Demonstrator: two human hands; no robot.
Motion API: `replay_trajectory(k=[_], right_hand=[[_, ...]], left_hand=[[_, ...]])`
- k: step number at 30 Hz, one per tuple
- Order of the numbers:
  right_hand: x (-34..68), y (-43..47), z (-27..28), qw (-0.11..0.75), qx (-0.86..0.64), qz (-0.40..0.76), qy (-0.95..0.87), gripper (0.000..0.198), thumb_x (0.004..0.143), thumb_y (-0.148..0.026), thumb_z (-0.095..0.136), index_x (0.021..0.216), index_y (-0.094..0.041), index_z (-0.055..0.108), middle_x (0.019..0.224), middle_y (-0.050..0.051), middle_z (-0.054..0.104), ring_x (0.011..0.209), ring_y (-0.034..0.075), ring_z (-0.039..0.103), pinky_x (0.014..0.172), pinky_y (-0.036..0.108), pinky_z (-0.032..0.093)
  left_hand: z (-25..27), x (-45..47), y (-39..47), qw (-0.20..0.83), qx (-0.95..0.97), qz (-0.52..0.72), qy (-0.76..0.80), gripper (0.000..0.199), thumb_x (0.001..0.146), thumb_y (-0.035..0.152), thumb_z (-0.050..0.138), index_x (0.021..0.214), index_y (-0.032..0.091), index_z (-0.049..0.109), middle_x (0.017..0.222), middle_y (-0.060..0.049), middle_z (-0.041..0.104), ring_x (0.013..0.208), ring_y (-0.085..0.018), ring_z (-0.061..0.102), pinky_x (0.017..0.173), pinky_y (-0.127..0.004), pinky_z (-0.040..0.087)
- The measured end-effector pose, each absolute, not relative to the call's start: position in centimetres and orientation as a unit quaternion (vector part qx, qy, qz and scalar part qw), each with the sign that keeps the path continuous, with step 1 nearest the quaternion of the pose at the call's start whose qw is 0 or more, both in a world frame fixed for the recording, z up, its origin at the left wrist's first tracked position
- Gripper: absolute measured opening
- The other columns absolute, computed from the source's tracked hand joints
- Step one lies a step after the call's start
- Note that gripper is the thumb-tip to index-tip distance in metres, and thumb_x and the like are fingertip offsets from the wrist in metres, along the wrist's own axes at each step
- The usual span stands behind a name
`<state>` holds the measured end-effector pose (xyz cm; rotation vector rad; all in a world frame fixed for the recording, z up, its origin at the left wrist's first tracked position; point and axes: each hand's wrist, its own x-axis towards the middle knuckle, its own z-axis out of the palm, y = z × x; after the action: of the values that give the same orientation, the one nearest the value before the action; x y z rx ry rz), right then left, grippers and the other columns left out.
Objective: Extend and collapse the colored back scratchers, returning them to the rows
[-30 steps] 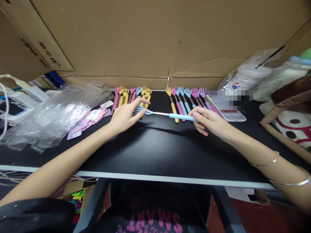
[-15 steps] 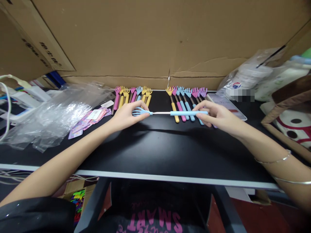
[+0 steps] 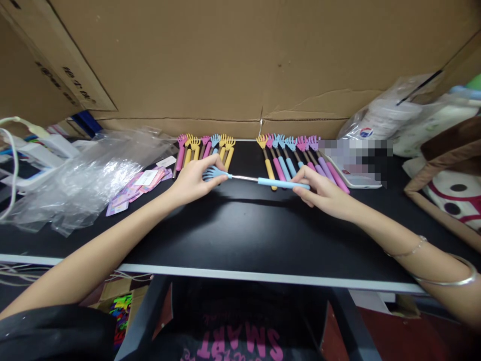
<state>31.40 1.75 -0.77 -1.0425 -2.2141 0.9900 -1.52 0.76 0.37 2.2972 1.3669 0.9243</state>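
Both hands hold a light blue telescopic back scratcher (image 3: 270, 183) across the table, its metal rod partly drawn out. My left hand (image 3: 197, 179) pinches it at the claw-shaped head. Fingers and thumb of my right hand (image 3: 319, 190) close on the far end of the blue handle. Behind my left hand lies a row of pink, yellow and blue back scratchers (image 3: 179, 156). A second row, with a yellow-handled back scratcher (image 3: 270, 170) at its left and a pink-handled back scratcher (image 3: 337, 178) at its right, lies behind my right hand.
Clear plastic bags (image 3: 90, 173) and pink printed cards (image 3: 131, 193) lie at the left. A phone-like object (image 3: 361, 184), partly blurred, lies at the right near a bagged cup (image 3: 391, 118). A cardboard wall (image 3: 240, 60) stands behind the black table (image 3: 240, 235).
My right hand has moved left and slightly down with the handle, so the back scratcher is tilted and a little shorter. My left hand has barely moved.
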Motion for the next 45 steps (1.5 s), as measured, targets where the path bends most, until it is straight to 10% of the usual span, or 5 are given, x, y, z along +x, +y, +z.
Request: replay_trajectory(k=[27,35,45], right_hand=[[31.6,1.5,0.7,0.216,-0.356,0.637,-0.648,0.036,0.094,-0.049,0.055,0.079,-0.022,0.036,0.049,-0.01,0.044,0.031,0.007,0.042,0.033,0.023,0.023],[30.7,1.2,1.1,0.273,-0.412,0.529,-0.69,0.037,0.093,-0.05,0.054,0.073,-0.021,0.04,0.048,-0.009,0.038,0.032,0.005,0.032,0.035,0.024,0.017],[31.3,1.2,2.3,0.306,-0.427,0.257,-0.811,0.032,0.086,-0.051,0.061,0.094,-0.02,0.059,0.073,0.001,0.058,0.055,0.011,0.052,0.052,0.026,0.04]], left_hand=[[1.0,-0.3,-1.1,-0.005,0.81,0.329,0.485,0.027,0.085,0.047,0.057,0.08,0.021,0.06,0.085,-0.003,0.075,0.075,-0.019,0.067,0.068,-0.026,0.043],[0.2,0.3,-0.4,0.131,0.782,0.348,0.5,0.028,0.081,0.047,0.06,0.085,0.02,0.06,0.086,-0.003,0.073,0.071,-0.017,0.063,0.066,-0.026,0.042],[0.7,-0.5,0.3,0.217,0.758,0.364,0.495,0.029,0.082,0.046,0.064,0.087,0.018,0.058,0.087,-0.003,0.071,0.071,-0.014,0.061,0.068,-0.025,0.044]])
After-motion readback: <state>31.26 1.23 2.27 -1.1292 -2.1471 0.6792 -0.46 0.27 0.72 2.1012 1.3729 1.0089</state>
